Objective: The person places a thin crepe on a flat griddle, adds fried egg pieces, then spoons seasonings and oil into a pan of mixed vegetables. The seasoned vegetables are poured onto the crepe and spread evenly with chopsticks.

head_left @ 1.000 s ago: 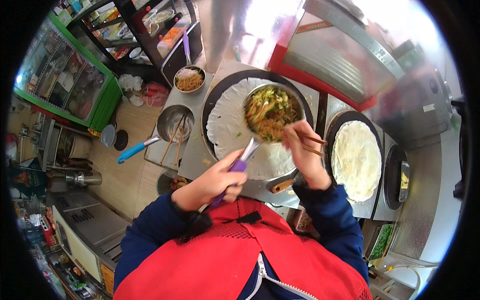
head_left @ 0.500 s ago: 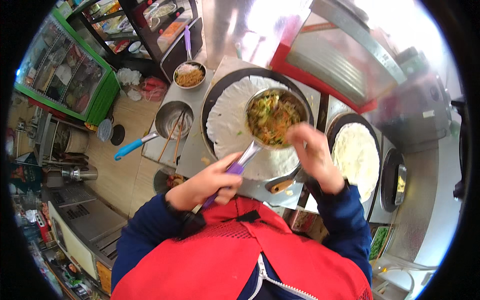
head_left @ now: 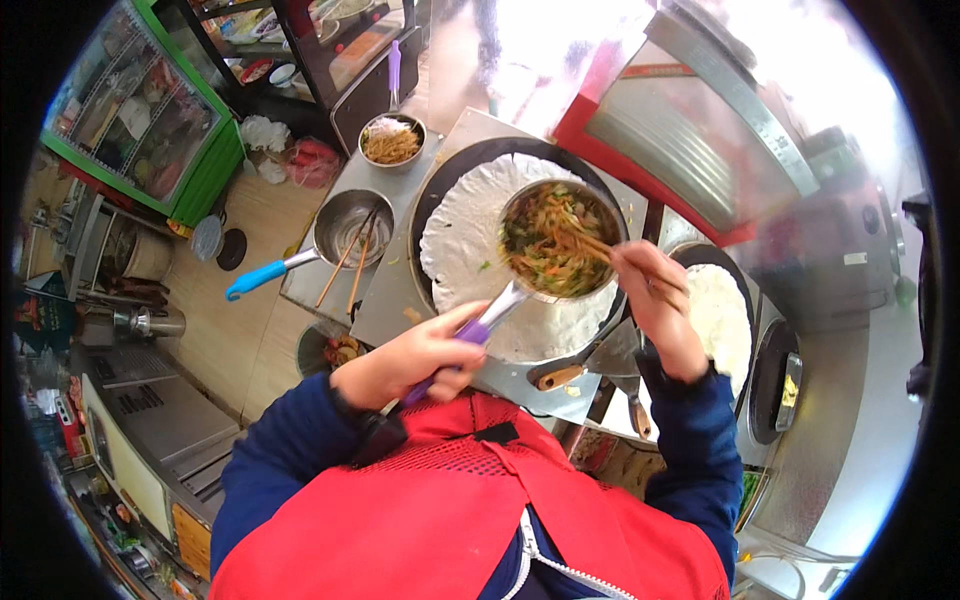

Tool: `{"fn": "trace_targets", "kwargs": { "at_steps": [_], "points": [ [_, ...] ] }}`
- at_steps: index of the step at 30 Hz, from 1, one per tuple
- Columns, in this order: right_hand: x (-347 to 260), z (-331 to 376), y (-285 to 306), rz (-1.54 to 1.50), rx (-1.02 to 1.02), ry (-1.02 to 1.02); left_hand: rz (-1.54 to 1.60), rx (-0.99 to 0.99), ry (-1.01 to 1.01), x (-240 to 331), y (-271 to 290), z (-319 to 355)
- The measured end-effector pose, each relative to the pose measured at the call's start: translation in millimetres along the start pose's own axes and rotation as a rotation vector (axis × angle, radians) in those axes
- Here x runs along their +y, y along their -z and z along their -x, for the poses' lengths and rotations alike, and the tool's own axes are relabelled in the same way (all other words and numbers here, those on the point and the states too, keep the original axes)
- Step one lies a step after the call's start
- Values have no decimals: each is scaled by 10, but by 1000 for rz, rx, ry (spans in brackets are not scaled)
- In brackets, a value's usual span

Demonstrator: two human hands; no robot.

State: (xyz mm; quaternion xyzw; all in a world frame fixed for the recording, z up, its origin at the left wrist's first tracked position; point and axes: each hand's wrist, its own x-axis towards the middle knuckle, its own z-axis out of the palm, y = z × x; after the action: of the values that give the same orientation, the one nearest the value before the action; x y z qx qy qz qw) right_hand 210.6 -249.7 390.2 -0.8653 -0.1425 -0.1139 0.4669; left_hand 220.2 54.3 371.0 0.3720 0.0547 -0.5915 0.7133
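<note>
My left hand [head_left: 420,357] is wrapped round the purple handle of a small metal saucepan [head_left: 508,298]. In the pan lies a mix of noodles and shredded vegetables [head_left: 550,240]. My right hand [head_left: 660,300] pinches thin brown chopsticks [head_left: 592,243] at the pan's right rim, their tips in the food. Below the pan, a large pale round of dough [head_left: 460,235] lies flat on a black round griddle [head_left: 592,172]. A few green bits sit on the dough. The pan covers part of its right side.
A blue-handled pan [head_left: 330,225] with chopsticks across it stands left of the griddle. Behind it is another pan of noodles [head_left: 391,140]. Wooden-handled scrapers [head_left: 560,377] lie near the griddle's front edge. A second dough round [head_left: 720,315] lies to the right, beside a red-framed glass case [head_left: 650,140].
My right hand has moved slightly right, and the chopsticks now show in the food. The noodles in the saucepan look turned over. The view has shifted a little.
</note>
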Motion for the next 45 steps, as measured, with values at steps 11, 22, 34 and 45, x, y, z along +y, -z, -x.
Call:
{"fn": "trace_targets", "kwargs": {
  "at_steps": [11,22,34,45],
  "points": [
    [-49,0,-27,-97,-239,257,-34,41,41,-12,-11,47],
    [-100,25,-48,57,19,-22,-49,31,-7,-25,32,61],
    [48,23,-173,40,-146,251,-14,-12,-20,32,-58,9],
    [310,535,-721,-1414,895,-816,-257,142,-356,-387,224,-422]
  ]
}}
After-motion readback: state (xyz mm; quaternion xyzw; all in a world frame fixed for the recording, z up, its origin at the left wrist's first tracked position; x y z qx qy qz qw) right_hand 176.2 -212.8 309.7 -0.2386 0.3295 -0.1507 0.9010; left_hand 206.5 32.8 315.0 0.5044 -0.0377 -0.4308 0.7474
